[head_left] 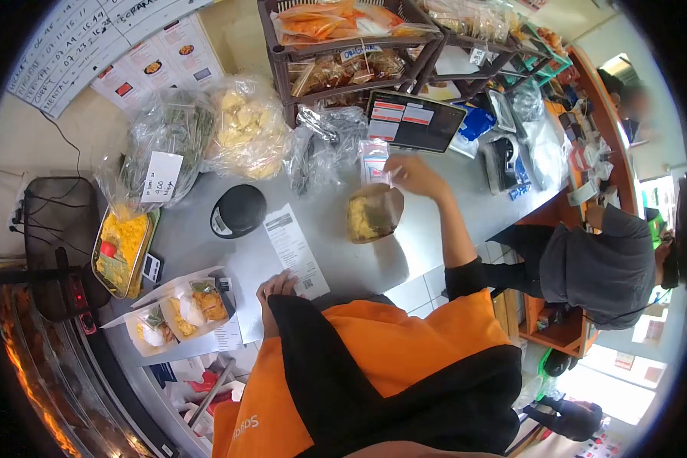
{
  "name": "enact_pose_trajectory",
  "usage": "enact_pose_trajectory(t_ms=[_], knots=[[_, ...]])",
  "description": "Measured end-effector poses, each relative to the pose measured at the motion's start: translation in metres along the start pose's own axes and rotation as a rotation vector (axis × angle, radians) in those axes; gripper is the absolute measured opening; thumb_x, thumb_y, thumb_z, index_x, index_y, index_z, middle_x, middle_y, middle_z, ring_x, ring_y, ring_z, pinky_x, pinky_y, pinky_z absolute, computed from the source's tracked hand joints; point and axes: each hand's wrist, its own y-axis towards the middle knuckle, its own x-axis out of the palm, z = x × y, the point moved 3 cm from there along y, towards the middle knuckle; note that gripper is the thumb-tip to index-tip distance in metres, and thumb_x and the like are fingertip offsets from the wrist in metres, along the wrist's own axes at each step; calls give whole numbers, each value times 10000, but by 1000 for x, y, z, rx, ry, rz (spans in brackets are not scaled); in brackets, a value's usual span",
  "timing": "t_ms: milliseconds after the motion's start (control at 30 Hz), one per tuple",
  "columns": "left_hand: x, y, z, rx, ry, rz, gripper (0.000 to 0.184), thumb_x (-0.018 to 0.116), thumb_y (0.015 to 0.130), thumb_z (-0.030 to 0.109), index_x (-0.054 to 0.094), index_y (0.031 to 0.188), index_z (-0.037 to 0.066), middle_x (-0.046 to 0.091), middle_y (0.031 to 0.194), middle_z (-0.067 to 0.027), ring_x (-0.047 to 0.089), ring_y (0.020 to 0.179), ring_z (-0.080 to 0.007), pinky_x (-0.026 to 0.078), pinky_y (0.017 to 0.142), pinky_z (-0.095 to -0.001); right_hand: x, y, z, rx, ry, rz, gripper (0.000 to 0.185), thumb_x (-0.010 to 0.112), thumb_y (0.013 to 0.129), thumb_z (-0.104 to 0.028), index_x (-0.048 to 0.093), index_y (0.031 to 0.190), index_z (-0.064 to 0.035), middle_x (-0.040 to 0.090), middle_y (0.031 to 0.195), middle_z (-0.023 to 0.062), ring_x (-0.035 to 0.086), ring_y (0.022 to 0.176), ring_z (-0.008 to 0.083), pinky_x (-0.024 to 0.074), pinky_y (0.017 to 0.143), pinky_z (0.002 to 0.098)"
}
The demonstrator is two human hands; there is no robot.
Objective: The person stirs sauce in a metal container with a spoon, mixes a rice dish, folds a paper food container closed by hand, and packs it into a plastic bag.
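Observation:
My right hand [417,179] is above the back edge of an open brown takeaway box [395,208] with yellow food [361,218] inside. Its fingers are closed in a pinch around something small and whitish that I cannot make out. A red, white and blue packet [373,159] is just behind the box. At the counter's near edge, the curled fingers of my left hand [277,285] close on the side of a long printed receipt [291,243]. A round black scale-like device [238,211] is left of the receipt.
Two compartments of rice and food fill a white box [157,353] at the front left. Behind it is a tray of shredded yellow food [120,240]. Plastic bags [244,126], a tablet [415,120] and brown crates [351,53] line the back. A person [599,263] stands right.

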Motion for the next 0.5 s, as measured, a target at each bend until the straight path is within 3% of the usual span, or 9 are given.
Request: enact_pose_trajectory(t_ms=[33, 100, 200, 267, 300, 333, 367, 433, 500], knots=[[0, 2, 0, -7, 1, 1, 428, 631, 776, 319, 575, 1146, 112, 481, 1300, -28, 432, 1170, -227, 275, 993, -434, -16, 4, -5, -159, -493, 211, 161, 556, 763, 24, 607, 905, -32, 641, 861, 66, 612, 733, 143, 499, 663, 270], [-1, 1, -1, -3, -58, 7, 427, 631, 785, 317, 575, 1156, 114, 473, 1315, -30, 431, 1173, -222, 270, 999, -439, -76, 21, -28, -171, -383, 363, 138, 556, 764, -18, 632, 880, -22, 648, 898, 152, 628, 800, 300, 493, 743, 351], [3, 2, -3, 39, -22, 53, 411, 625, 792, 292, 575, 1161, 117, 465, 1326, -44, 426, 1178, -243, 259, 1007, -451, -177, 50, -79, -289, -672, 854, 149, 550, 848, -145, 623, 948, -62, 645, 837, 155, 630, 796, 302, 489, 694, 389], [8, 0, -9, 19, -27, 13, 401, 612, 802, 278, 572, 1171, 125, 462, 1328, -51, 425, 1176, -258, 255, 1008, -457, -253, 94, -76, -189, -1009, 951, 154, 563, 874, -169, 624, 981, -78, 658, 914, 132, 642, 775, 251, 495, 720, 348], [10, -1, -10, 7, -37, -14, 392, 599, 812, 263, 569, 1180, 133, 459, 1330, -58, 425, 1175, -273, 251, 1009, -464, -318, 135, -18, -302, -894, 860, 519, 631, 777, -357, 541, 1223, -105, 582, 1193, 146, 543, 1086, 343, 346, 978, 553], [9, 1, -10, 2, -38, -23, 392, 599, 812, 263, 569, 1180, 133, 459, 1330, -58, 425, 1175, -273, 251, 1009, -464, -325, 148, -19, -399, -957, 887, 386, 610, 753, -231, 605, 1115, -97, 634, 1068, 140, 551, 1047, 353, 340, 966, 579], [4, 0, -9, -1, -56, -60, 393, 584, 821, 256, 561, 1196, 140, 452, 1335, -63, 420, 1179, -283, 247, 1010, -467, -306, 140, -46, -395, -951, 874, 386, 610, 753, -231, 605, 1115, -97, 634, 1068, 140, 551, 1047, 353, 340, 966, 579], [0, 6, -5, -8, -74, -90, 394, 568, 830, 248, 553, 1211, 147, 445, 1341, -68, 414, 1182, -293, 243, 1011, -470, -258, 117, -112, 224, -952, 720, 348, 620, 727, -198, 633, 1068, -128, 640, 1044, 139, 552, 1041, 355, 333, 945, 597], [-2, 5, -3, -98, -143, -104, 411, 552, 840, 254, 531, 1237, 149, 428, 1356, -66, 404, 1191, -288, 243, 1010, -469, -272, 113, -98, -529, -239, 236, 244, 631, 723, -220, 676, 947, -136, 663, 962, 122, 565, 1007, 337, 337, 933, 593]])
